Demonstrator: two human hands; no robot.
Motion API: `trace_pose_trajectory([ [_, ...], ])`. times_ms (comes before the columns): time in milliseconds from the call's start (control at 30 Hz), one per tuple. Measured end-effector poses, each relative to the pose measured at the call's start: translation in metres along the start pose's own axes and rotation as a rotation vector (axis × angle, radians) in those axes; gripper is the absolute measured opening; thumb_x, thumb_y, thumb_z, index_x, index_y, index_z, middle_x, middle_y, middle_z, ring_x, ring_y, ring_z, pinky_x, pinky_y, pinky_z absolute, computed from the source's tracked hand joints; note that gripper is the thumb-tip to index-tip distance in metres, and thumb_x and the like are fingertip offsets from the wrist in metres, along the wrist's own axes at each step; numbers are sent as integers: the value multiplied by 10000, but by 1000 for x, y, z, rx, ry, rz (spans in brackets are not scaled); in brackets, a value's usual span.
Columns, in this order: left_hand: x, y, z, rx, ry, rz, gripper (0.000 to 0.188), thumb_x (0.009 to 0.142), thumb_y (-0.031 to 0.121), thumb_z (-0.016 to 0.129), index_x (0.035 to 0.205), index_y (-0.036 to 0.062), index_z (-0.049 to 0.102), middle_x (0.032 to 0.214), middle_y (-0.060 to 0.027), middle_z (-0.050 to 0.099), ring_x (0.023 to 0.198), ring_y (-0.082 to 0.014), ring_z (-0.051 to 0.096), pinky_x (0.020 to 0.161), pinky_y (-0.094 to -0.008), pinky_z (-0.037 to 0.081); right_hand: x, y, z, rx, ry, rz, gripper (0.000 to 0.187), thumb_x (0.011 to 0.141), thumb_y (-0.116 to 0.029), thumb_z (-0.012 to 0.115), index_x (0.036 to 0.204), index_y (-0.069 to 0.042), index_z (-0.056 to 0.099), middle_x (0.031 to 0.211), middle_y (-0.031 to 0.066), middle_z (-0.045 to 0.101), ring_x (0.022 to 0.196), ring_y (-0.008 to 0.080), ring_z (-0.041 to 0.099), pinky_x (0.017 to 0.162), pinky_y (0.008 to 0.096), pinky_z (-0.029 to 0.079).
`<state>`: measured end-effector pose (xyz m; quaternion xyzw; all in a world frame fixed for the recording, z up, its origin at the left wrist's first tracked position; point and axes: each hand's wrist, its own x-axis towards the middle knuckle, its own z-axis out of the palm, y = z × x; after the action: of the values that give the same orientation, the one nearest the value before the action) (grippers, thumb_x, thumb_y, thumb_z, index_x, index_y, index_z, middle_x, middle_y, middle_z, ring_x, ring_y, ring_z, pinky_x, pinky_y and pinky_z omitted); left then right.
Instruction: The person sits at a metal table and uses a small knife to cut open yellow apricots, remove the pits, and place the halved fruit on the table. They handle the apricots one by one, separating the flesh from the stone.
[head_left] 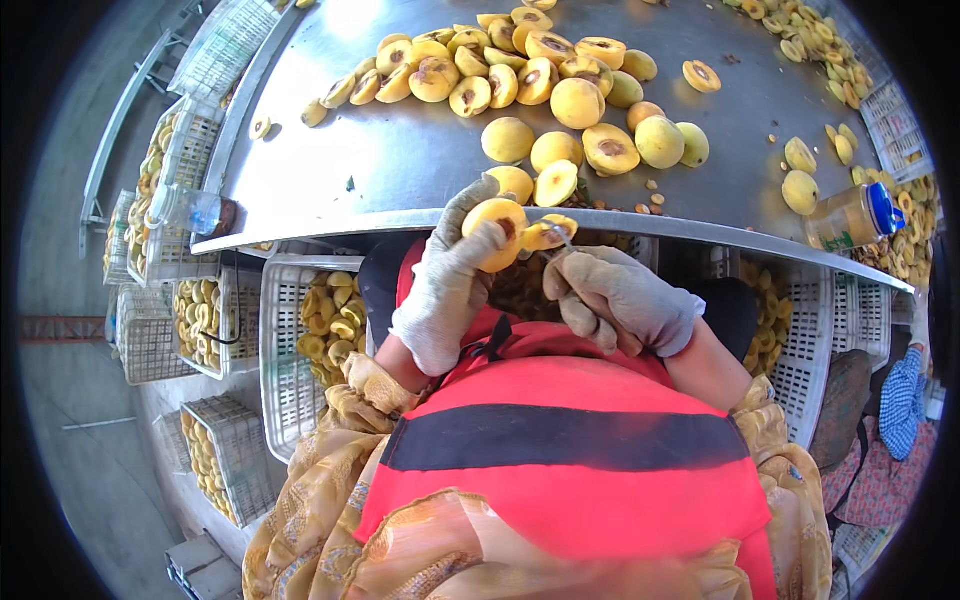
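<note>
My left hand (450, 270), in a pale work glove, grips a yellow peach half (497, 232) with its cut side and reddish hollow showing. Close beside it, my gloved right hand (620, 295) is closed round a small metal pitting tool (566, 234), whose handle is hidden in the fingers. A second yellow peach piece (546, 234) lies at the tool's tip, against the first half; I cannot tell whether they are joined. Both hands are just inside the near edge of the metal table (330, 170), above my lap.
Across the table spreads a heap of peach halves (470, 62), with whole peaches (577, 103) nearer me. A blue-lidded jar (850, 215) stands at the right edge, a clear bottle (195, 210) at the left. White plastic crates (285, 370) of peach halves flank me.
</note>
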<state>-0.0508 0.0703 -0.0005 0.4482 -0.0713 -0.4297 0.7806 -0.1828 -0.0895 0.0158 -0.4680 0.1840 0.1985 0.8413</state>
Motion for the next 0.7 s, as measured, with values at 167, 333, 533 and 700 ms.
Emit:
trace_pose_trajectory([
  [167, 4, -15, -3, 267, -23, 203, 615, 806, 25, 712, 1350, 34, 425, 1294, -123, 515, 1171, -211, 530, 1011, -333, 438, 3, 5, 3, 13, -10, 45, 334, 973, -378, 433, 913, -61, 518, 586, 28, 529, 358, 66, 434, 292, 187, 308],
  [333, 9, -28, -3, 694, -38, 413, 719, 706, -25, 778, 1336, 20, 437, 1244, -113, 551, 1147, -191, 539, 994, -313, 444, 1, 3, 16, -259, -85, 91, 201, 906, -280, 508, 892, -80, 514, 618, -2, 516, 414, 58, 445, 338, 184, 338],
  [533, 4, -12, -11, -165, -240, 132, 670, 895, 447, 595, 1404, 79, 360, 1359, -158, 452, 1246, -309, 464, 1077, -429, 368, -3, 2, 16, -340, 191, -131, 119, 905, -183, 531, 887, -90, 459, 618, 9, 520, 517, 67, 506, 441, 206, 403],
  [700, 4, -13, 3, -173, -122, 145, 609, 945, 448, 507, 1400, 69, 362, 1366, -172, 435, 1258, -337, 444, 1088, -474, 340, 18, 14, 15, -844, 399, -481, 247, 908, -219, 556, 1007, 5, 521, 822, 226, 634, 737, 406, 620, 681, 469, 472],
])
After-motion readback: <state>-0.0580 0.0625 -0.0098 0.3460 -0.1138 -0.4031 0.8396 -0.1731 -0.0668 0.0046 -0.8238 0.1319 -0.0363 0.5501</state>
